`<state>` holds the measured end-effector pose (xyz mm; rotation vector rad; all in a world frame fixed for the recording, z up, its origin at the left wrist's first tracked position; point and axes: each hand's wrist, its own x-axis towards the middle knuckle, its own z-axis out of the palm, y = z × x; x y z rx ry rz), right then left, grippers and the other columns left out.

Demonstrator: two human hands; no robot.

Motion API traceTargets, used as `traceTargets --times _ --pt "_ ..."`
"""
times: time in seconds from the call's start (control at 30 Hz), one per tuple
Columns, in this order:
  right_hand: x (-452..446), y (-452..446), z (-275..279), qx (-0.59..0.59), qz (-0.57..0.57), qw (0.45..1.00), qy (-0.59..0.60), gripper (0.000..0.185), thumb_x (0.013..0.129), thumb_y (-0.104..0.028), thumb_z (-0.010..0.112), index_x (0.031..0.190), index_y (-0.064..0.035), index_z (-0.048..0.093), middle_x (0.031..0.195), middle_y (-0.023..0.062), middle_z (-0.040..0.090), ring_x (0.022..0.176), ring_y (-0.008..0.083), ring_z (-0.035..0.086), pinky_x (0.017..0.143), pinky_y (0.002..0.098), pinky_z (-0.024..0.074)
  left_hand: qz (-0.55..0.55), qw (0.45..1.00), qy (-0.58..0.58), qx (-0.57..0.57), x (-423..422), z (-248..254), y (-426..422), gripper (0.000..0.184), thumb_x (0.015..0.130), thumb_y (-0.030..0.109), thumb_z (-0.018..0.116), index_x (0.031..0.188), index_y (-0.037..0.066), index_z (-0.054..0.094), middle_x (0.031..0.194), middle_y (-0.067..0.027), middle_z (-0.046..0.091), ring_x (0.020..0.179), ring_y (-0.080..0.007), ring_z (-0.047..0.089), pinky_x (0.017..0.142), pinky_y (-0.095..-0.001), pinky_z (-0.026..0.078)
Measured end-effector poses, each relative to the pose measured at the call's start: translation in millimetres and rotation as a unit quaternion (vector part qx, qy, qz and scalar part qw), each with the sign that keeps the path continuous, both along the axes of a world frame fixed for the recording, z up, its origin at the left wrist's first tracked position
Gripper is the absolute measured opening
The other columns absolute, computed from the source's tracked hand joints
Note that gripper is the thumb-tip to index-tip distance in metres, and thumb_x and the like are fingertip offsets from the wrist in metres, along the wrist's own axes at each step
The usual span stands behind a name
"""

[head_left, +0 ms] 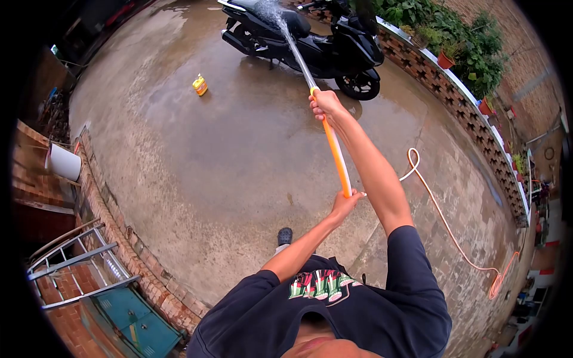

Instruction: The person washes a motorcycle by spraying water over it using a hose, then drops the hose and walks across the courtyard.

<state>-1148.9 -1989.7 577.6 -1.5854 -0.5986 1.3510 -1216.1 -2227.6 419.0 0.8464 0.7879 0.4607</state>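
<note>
An orange-and-white hose [336,154] stretches between my two hands. My right hand [326,105] is wrapped round its front end, by the yellow tip, where a jet of water [298,55] shoots out. Lower down and closer to my body, my left hand [345,206] is closed round the same hose. The water strikes the seat area of a black scooter [316,45], which is parked ahead on the wet concrete. Spray hides part of its rear.
A yellow jug [200,85] stands on the wet floor [221,149]. The hose's trailing length [439,209] loops off to the right. A low brick wall [441,77] with potted plants runs along the right. Leftward are a white bucket [63,162], a metal ladder [74,268] and a brick edge [119,235].
</note>
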Motion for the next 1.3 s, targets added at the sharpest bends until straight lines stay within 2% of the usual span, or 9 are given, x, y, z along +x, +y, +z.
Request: traceTargets --times 0.23,0.4,0.6,0.77,0.83,0.97,1.03,1.13,1.3 --pt "-25.6 -9.4 29.3 0.069 0.045 0.996 -0.018 0.02 0.097 -0.02 0.043 0.089 -0.0045 0.05 0.063 -0.0015 0.044 0.043 0.005 0.033 0.038 0.0249 0.0278 0.013 1.0 -0.009 0.02 8.5 -1.7 10.5 0.037 0.086 0.024 0.067 0.06 0.014 0.043 0.056 0.0059 0.04 0.051 -0.0075 0.036 0.049 -0.0276 0.027" --pt "-12.9 1.0 7.0 0.009 0.036 0.999 -0.016 0.017 0.097 -0.021 0.042 0.091 -0.0066 0.05 0.063 -0.0035 0.042 0.043 0.0034 0.032 0.038 0.0224 0.0271 0.005 1.0 0.008 0.011 5.4 1.3 6.4 0.037 0.086 0.023 0.067 0.059 0.014 0.043 0.056 0.0054 0.039 0.052 -0.0076 0.036 0.05 -0.0279 0.028" --pt "-27.1 -10.4 15.2 0.055 0.05 0.997 -0.027 0.021 0.098 -0.022 0.042 0.089 -0.0045 0.05 0.063 -0.0013 0.045 0.043 0.005 0.033 0.038 0.0246 0.0278 0.004 1.0 -0.012 0.0 6.5 -4.4 7.4 0.037 0.087 0.023 0.068 0.061 0.014 0.044 0.056 0.0052 0.04 0.052 -0.0079 0.036 0.049 -0.0285 0.028" --pt "-13.0 -2.8 -1.9 0.021 0.009 1.0 -0.007 0.021 0.098 -0.022 0.042 0.089 -0.0051 0.05 0.063 -0.0013 0.045 0.042 0.0049 0.033 0.038 0.0246 0.0281 -0.01 1.0 -0.012 -0.011 2.3 -6.1 5.5 0.035 0.087 0.023 0.068 0.063 0.014 0.044 0.057 0.0057 0.04 0.052 -0.0076 0.036 0.049 -0.028 0.028" --pt "-11.8 -4.0 -1.2 0.028 0.032 0.999 -0.001 0.021 0.098 -0.022 0.042 0.089 -0.005 0.05 0.063 -0.0015 0.045 0.042 0.005 0.033 0.038 0.0246 0.0282 0.001 0.999 0.031 -0.018 1.0 0.2 4.2 0.035 0.087 0.024 0.069 0.064 0.014 0.044 0.058 0.006 0.039 0.052 -0.0074 0.036 0.049 -0.0279 0.028" --pt "-16.6 -10.2 17.1 0.044 0.046 0.998 -0.005 0.021 0.098 -0.022 0.042 0.089 -0.005 0.05 0.063 -0.0017 0.045 0.042 0.005 0.033 0.038 0.0245 0.0284 0.003 1.0 0.015 -0.013 3.7 -2.9 7.3 0.035 0.087 0.024 0.069 0.064 0.014 0.045 0.058 0.0061 0.039 0.052 -0.0077 0.036 0.05 -0.0281 0.028" --pt "-18.5 -11.7 26.1 0.043 0.036 0.998 -0.007 0.022 0.099 -0.023 0.042 0.088 -0.0052 0.05 0.062 -0.0021 0.044 0.042 0.0049 0.032 0.038 0.0245 0.0281 -0.001 1.0 0.011 0.013 5.0 -4.2 8.8 0.029 0.092 0.028 0.065 0.072 0.01 0.055 0.058 0.0066 0.043 0.051 -0.0041 0.037 0.046 -0.0255 0.027" --pt "-14.9 -9.4 30.8 0.029 0.042 0.999 -0.006 0.022 0.099 -0.022 0.041 0.087 -0.0053 0.05 0.062 -0.0022 0.043 0.043 0.0048 0.032 0.039 0.0246 0.0272 -0.008 0.999 0.024 0.025 6.7 1.6 10.5 0.035 0.087 0.025 0.068 0.064 0.013 0.045 0.059 0.0059 0.038 0.055 -0.008 0.035 0.052 -0.0291 0.029" --pt "-11.3 -0.6 26.5 0.005 0.068 0.997 -0.032 0.022 0.099 -0.022 0.041 0.087 -0.0053 0.05 0.062 -0.0022 0.043 0.043 0.0049 0.031 0.039 0.0245 0.0266 0.0 0.999 0.018 0.028 12.5 4.0 9.7 0.034 0.087 0.024 0.067 0.064 0.012 0.045 0.061 0.0056 0.039 0.057 -0.0082 0.035 0.054 -0.0299 0.029"
